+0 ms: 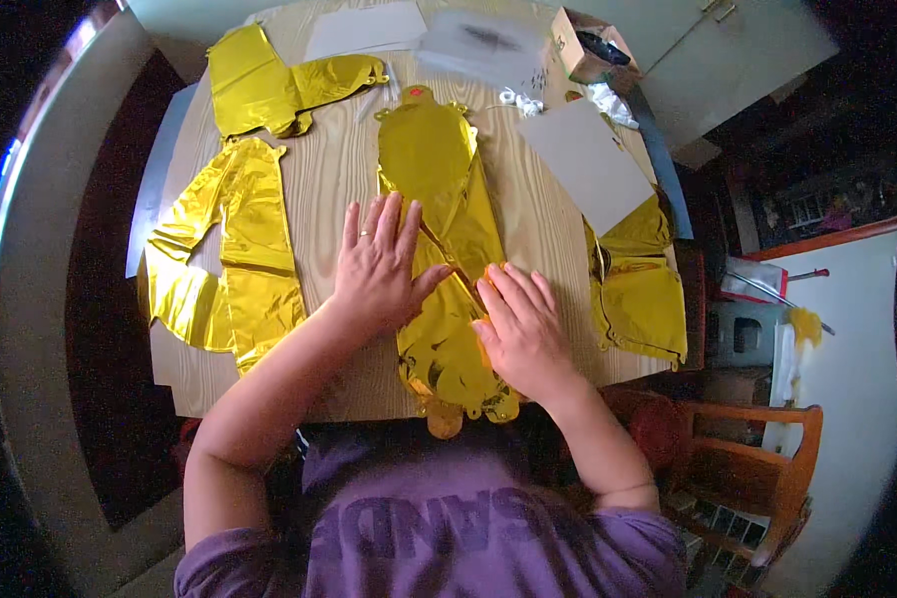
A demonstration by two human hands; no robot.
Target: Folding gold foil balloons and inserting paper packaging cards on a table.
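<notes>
A gold foil balloon (429, 149), flat and folded lengthwise, lies in front of me from mid-table to the near edge. Small tabs stick out along its rim, and a red mark shows at its far end. My left hand (379, 261) rests on its left side with fingers stretched out, a ring on one of them. On its right edge lies my right hand (523, 329), fingers extended and pressing near a diagonal fold. Part of the foil under both palms is hidden.
More flat gold foil balloons lie at the left (259, 214), far left (244, 80) and right (643, 304). A grey-white sheet (588, 164) partly covers the right one. Toward the back are paper sheets (364, 28), a clear plastic bag (478, 50), white ribbon (521, 102) and a cardboard box (573, 62). A wooden chair (802, 448) stands right.
</notes>
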